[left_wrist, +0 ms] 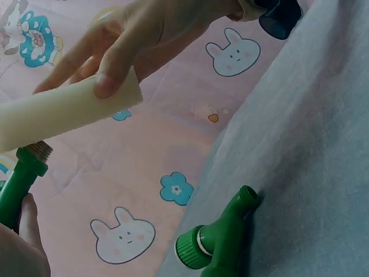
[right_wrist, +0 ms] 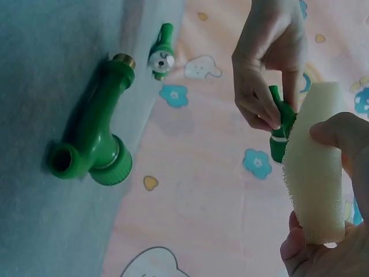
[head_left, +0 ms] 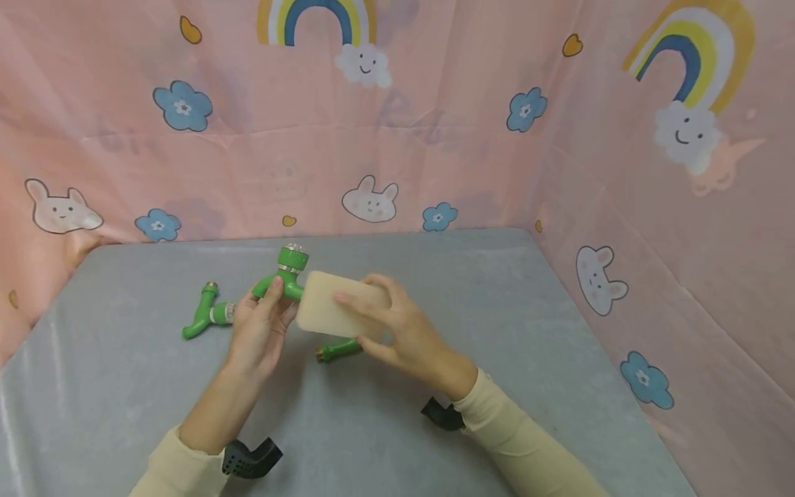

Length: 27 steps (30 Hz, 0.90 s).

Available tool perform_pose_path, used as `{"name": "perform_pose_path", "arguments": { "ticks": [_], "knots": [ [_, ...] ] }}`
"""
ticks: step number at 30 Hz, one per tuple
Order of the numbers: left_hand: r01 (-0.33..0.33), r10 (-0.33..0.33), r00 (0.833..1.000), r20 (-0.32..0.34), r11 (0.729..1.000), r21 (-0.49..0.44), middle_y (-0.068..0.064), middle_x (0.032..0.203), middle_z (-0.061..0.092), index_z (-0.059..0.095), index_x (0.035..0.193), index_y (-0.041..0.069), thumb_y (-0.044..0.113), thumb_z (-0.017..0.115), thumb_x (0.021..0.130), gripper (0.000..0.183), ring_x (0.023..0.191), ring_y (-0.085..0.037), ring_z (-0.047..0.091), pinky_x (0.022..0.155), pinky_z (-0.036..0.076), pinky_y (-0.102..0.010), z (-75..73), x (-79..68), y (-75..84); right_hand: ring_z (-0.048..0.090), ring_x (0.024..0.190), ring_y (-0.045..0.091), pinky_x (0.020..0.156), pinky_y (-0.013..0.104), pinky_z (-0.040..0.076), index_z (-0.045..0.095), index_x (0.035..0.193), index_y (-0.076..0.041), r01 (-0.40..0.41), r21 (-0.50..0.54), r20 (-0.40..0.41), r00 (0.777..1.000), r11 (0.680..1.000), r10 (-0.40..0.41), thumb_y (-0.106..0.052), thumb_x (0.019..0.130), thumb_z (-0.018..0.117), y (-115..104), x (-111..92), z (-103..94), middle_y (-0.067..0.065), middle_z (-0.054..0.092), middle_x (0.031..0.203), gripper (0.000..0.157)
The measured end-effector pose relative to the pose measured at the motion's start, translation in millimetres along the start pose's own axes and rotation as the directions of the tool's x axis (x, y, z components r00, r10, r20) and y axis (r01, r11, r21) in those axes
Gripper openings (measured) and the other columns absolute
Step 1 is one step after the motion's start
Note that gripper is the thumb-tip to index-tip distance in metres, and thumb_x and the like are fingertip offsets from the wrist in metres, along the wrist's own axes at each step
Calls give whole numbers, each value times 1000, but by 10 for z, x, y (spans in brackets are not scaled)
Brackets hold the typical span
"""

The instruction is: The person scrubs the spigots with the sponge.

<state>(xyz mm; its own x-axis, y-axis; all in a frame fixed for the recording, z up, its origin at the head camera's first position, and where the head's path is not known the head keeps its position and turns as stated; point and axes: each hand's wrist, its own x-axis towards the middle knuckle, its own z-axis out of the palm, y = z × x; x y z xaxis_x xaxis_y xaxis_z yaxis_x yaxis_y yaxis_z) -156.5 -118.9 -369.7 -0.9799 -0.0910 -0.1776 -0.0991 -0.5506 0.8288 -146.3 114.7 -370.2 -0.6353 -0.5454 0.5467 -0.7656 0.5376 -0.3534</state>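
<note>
— Left side?
— Loose tap (head_left: 203, 315) on the table (head_left: 528, 414). Left hand (head_left: 263, 330) pinches the second tap (head_left: 292, 281), knob up.
— Rightward?
— Third tap (head_left: 340, 349), partly covered. Pale sponge (head_left: 321, 305), long axis roughly crosswise, right of the held tap's threaded end (left_wrist: 41, 151); contact unconfirmed. Right hand (head_left: 406, 331), nearer, grips it.

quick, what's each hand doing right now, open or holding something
Left hand: closed, holding a green tap.
Right hand: closed, gripping a pale sponge between thumb and fingers.
</note>
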Motion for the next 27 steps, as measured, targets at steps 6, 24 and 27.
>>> {"name": "perform_pose_path", "arguments": {
  "ticks": [6,24,27],
  "knots": [
    [13,-16,1000,-12,982,-189,2,114,59,54,113,8,23,62,98,23,96,-5,68,93,56,-20,-60,23,117,55,117,34,83,40,59,63,137,-21,-18,-32,-12,1000,999,18,-6,79,82,110,4,-64,20,50,133,62],
    [46,150,891,429,909,-414,-5,104,70,64,111,7,16,50,105,18,97,-12,70,91,56,-19,-136,43,-4,53,118,29,85,33,54,31,159,-26,-77,318,122,992,945,40,-15,96,60,-55,-37,23,18,35,152,70],
    [44,173,887,429,892,-451,-5,104,71,66,109,6,15,49,105,19,98,-14,69,95,55,-20,-168,58,8,53,118,29,87,34,53,34,158,-25,-90,282,140,989,955,52,-14,96,60,-17,-27,26,18,37,150,68]
  ]
}}
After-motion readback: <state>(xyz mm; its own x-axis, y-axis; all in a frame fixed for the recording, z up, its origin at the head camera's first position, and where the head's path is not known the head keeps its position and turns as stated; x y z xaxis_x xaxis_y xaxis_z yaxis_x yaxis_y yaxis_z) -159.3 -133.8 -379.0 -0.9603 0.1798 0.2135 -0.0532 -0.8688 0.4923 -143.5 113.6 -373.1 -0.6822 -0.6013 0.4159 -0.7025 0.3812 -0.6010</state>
